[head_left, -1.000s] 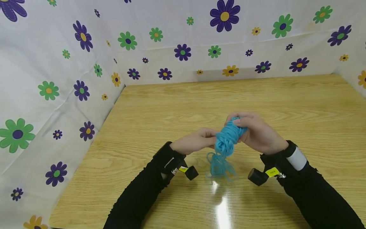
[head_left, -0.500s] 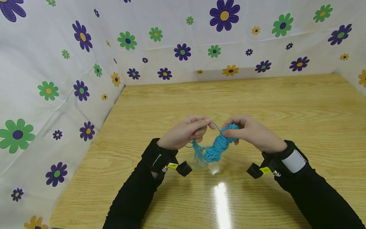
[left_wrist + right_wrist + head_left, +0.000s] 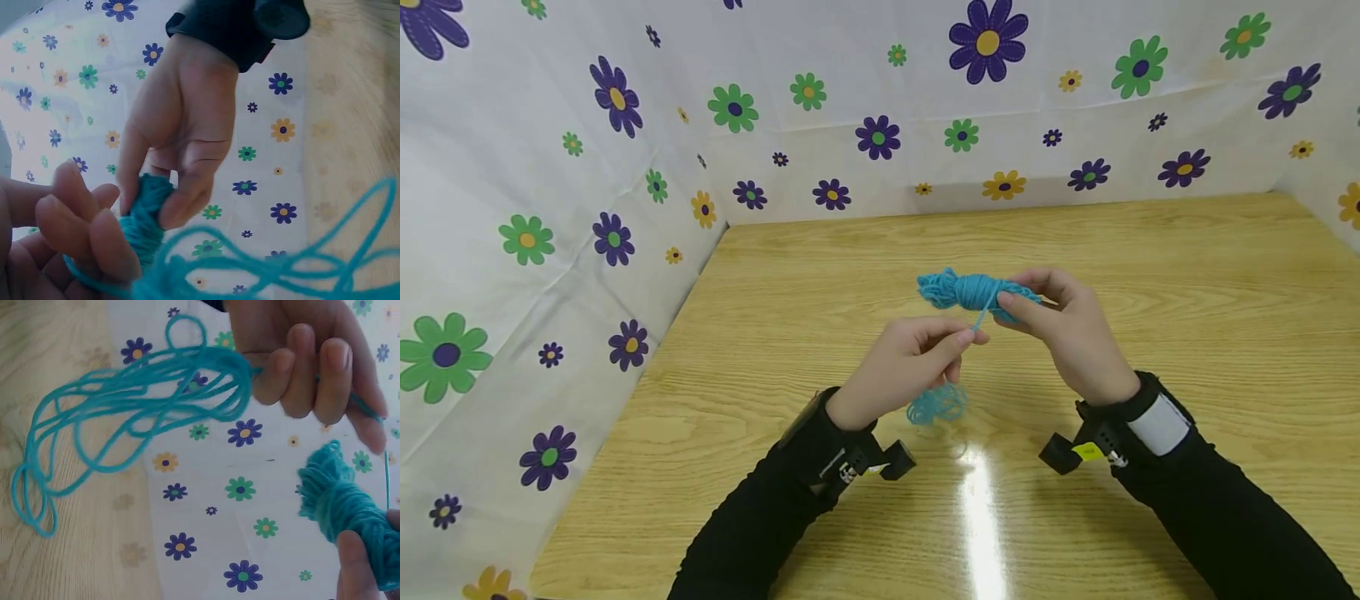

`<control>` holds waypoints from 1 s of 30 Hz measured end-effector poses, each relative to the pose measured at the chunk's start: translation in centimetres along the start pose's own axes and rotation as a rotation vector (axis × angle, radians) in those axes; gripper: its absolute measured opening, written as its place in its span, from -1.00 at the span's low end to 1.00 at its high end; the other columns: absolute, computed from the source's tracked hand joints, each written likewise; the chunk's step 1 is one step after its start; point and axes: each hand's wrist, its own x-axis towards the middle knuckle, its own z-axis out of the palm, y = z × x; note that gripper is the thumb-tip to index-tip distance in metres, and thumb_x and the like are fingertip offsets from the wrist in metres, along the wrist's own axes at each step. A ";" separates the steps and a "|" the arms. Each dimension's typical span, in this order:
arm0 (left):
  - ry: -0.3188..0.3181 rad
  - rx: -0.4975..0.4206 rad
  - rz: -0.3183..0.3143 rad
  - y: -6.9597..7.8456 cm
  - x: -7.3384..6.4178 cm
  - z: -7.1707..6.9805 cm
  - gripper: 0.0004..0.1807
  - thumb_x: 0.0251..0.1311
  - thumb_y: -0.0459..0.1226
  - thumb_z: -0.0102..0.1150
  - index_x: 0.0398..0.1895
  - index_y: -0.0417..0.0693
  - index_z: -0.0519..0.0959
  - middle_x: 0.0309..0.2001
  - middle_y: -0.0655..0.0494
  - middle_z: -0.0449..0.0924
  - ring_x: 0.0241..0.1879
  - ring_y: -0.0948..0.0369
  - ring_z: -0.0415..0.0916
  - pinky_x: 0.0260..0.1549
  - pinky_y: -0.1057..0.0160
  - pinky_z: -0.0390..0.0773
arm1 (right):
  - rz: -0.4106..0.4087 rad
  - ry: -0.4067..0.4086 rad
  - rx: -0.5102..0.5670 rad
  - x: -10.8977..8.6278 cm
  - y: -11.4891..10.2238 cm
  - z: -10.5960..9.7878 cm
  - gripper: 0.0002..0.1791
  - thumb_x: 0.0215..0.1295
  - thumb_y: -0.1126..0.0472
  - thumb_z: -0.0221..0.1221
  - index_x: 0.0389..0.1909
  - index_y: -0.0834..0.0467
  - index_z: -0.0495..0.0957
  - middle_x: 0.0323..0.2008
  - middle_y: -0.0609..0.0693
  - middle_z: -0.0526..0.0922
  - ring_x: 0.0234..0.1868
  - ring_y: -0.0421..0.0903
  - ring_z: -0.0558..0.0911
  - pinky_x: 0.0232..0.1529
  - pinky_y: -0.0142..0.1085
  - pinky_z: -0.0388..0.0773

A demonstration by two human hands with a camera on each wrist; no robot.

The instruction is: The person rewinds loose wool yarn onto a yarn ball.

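A hank of turquoise yarn [image 3: 973, 292], wound round its middle, is held level above the table. My right hand [image 3: 1071, 333] grips its right end between thumb and fingers. My left hand [image 3: 906, 362] pinches the strand [image 3: 982, 317] that runs taut from the hank, thumb against forefinger. Loose loops of yarn [image 3: 936, 406] hang below the left hand. In the right wrist view these loops [image 3: 144, 406] trail from the left hand's curled fingers [image 3: 303, 369]. The left wrist view shows the right hand [image 3: 187, 119] holding the hank [image 3: 147, 219] beyond the left fingers.
The wooden table [image 3: 820, 275] spreads under both hands. A white flower-printed cloth [image 3: 835, 50] hangs at its back and left side. Each wrist wears a black strap with a small camera, the left camera [image 3: 898, 460] and the right camera [image 3: 1060, 454].
The hank has swung from hanging downward to lying level and has risen away from me. The left hand now pinches its strand, and the loose loops hang below that hand.
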 end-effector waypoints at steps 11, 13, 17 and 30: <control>-0.025 0.035 -0.023 -1.1 0.7 0.4 -0.73 0.39 -0.34 -0.13 -0.08 -0.29 0.57 -0.62 0.05 0.43 -0.70 0.23 0.27 -0.62 0.34 0.36 | -0.014 0.006 0.448 -0.1 -0.9 0.0 -0.95 0.32 0.38 0.03 -0.23 0.27 0.42 -0.33 0.02 0.50 -0.32 -0.17 0.60 -0.18 -0.34 0.57; -0.033 0.040 -0.027 -1.4 0.8 0.4 -0.72 0.39 -0.34 -0.14 -0.09 -0.29 0.57 -0.62 0.05 0.43 -0.69 0.23 0.27 -0.63 0.34 0.36 | -0.008 -0.012 0.510 -0.1 -1.1 0.0 -0.95 0.34 0.39 0.01 -0.24 0.27 0.43 -0.33 0.02 0.52 -0.31 -0.16 0.61 -0.18 -0.34 0.58; -0.064 0.015 -0.061 -2.0 1.2 0.1 -0.70 0.41 -0.31 -0.16 -0.11 -0.29 0.57 -0.63 0.06 0.37 -0.68 0.24 0.26 -0.61 0.34 0.35 | -0.008 -0.063 0.588 -0.2 -1.2 -0.1 -0.90 0.35 0.40 -0.01 -0.25 0.27 0.48 -0.34 0.04 0.56 -0.32 -0.13 0.62 -0.22 -0.36 0.59; -0.144 -0.322 -0.185 -2.2 1.4 -1.7 -0.71 0.43 -0.34 -0.24 -0.50 -0.15 0.37 -0.69 0.17 0.08 -0.68 0.24 0.04 -0.56 0.28 0.19 | -0.010 -0.453 0.423 -0.5 -1.2 -0.9 -0.77 0.39 0.39 -0.12 -0.20 0.23 0.52 -0.37 -0.03 0.53 -0.43 -0.19 0.54 -0.38 -0.43 0.55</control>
